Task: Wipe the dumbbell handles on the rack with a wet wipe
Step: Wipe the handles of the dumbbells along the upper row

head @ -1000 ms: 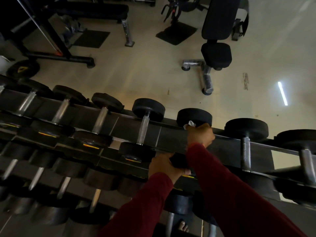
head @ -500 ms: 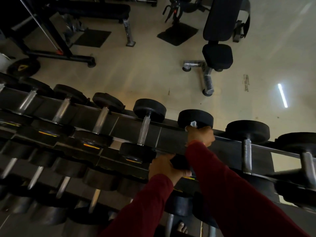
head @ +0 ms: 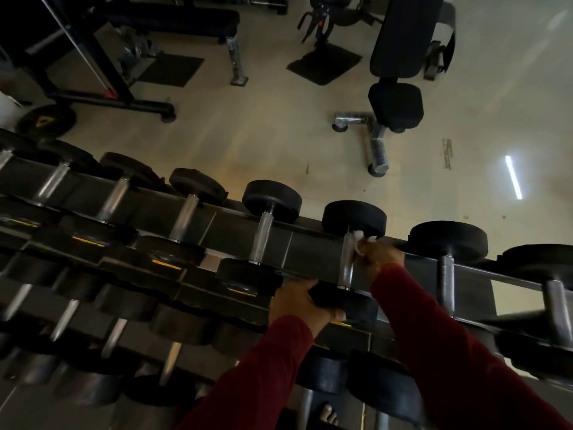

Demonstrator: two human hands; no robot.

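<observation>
A black dumbbell rack (head: 313, 252) runs across the view with a top row of black-headed dumbbells on it. My right hand (head: 379, 257) holds a white wet wipe (head: 359, 242) against the right side of one chrome dumbbell handle (head: 347, 262), near its far head. My left hand (head: 302, 304) grips the near black head (head: 341, 301) of that same dumbbell. Both sleeves are dark red. Most of the handle shows bare to the left of my right hand.
More dumbbells fill the top row left (head: 263, 240) and right (head: 446, 280), with lower tiers below. Beyond the rack lie a pale floor, an adjustable bench (head: 395, 100), a flat bench (head: 173, 23) and a weight plate (head: 46, 121). A bare foot (head: 328, 414) shows below.
My right hand has come off the top of the handle and shifted to its right side, uncovering the chrome. The left hand keeps its hold on the near head.
</observation>
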